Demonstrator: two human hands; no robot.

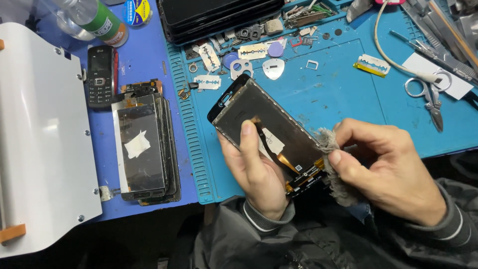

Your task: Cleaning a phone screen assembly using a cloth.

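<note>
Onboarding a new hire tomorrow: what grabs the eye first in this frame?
Centre frame, the left hand holds a stripped phone screen assembly back-up, thumb on its flex cable, while the right hand presses a grey rag against its lower edge. Left of it a stack of removed screens lies on the blue table, and loose razor blades litter the blue mat above.

blue work mat, dark phone screen, grey cloth
</note>
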